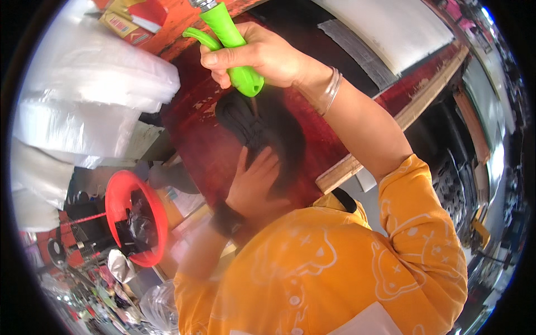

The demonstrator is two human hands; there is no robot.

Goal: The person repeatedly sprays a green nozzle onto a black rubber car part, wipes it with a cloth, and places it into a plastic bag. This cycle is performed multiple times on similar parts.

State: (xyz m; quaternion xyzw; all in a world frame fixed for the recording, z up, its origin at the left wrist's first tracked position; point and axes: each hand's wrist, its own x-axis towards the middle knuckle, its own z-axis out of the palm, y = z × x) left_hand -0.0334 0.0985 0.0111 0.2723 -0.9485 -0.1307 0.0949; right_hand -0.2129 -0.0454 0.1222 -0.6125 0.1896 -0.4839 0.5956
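My right hand (254,56), raised over the table, is closed around the bright green handle of a tool (220,27). The tool has a green side lever and a silver metal end, cut off by the top edge, so its kind cannot be made out. Lower down, a folded black piece (248,125), seemingly soft, lies on the dark red tabletop (195,120). My left hand (257,181) rests against its near end, fingers stretched out and slightly blurred. A larger dark, blurred patch beside the fingers hides where the black piece ends.
Clear plastic-wrapped stacks (89,84) fill the left side, near a yellow and red box (125,25). A red round bin (162,223) holds black plastic. White sheets (391,30) lie at the back right. A wooden strip (340,174) edges the table.
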